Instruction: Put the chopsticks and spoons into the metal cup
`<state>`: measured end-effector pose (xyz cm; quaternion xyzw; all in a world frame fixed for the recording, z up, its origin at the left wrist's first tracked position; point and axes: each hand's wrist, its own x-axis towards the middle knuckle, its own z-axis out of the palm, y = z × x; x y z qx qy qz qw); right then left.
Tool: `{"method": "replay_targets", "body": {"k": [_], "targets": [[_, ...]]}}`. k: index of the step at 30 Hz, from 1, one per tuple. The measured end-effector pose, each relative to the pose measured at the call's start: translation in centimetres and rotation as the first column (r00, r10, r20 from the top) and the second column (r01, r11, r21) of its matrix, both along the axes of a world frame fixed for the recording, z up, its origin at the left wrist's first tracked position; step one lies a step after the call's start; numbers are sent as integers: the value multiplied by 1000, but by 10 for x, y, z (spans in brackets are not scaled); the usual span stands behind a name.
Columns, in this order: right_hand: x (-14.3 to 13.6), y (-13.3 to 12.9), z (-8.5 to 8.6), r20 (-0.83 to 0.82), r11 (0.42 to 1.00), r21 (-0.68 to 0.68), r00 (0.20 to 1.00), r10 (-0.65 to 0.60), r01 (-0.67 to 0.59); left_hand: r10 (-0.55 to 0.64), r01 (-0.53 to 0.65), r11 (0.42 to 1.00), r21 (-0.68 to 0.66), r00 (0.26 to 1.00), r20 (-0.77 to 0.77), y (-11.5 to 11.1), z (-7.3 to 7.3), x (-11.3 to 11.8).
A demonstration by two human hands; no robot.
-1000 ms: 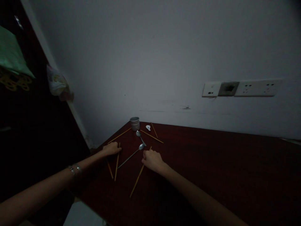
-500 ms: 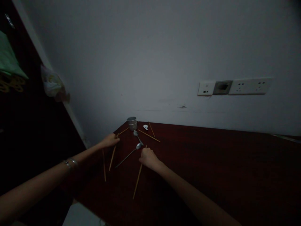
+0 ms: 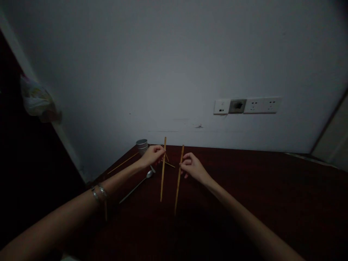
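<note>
My left hand (image 3: 152, 155) pinches a wooden chopstick (image 3: 162, 177) near its upper end. In my right hand (image 3: 193, 168) is a second chopstick (image 3: 177, 188), held between thumb and fingers. The two sticks stand nearly upright and side by side, a small gap between them. Behind my left hand, a metal cup (image 3: 141, 144) is partly covered. Below my left wrist lies a long-handled metal spoon (image 3: 136, 188). Other chopsticks lie about, one left of the cup (image 3: 123, 163) and one partly hidden under my left forearm (image 3: 106, 210).
The dark red tabletop (image 3: 244, 188) meets a pale wall (image 3: 174, 72) at the back. Sockets and switches (image 3: 246, 106) sit on the wall to the right. A plastic bag (image 3: 39, 99) hangs at the left.
Both hands have lifted their chopsticks off the table. My left hand has moved right, bringing its stick close to the one in my right hand. The view has shifted slightly.
</note>
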<state>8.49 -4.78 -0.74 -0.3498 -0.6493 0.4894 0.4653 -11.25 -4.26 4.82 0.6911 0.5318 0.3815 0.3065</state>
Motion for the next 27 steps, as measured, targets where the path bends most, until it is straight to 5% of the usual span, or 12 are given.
{"method": "replay_targets", "body": {"k": [11,27], "targets": [[66,-2,11,26,999,-46,1000,-9,10,-228,234,972,-3,948,221,20,-35,107],[85,14,6,154,961,-223,980,-129,162,-177,187,982,13,902,393,43,-55,143]]}}
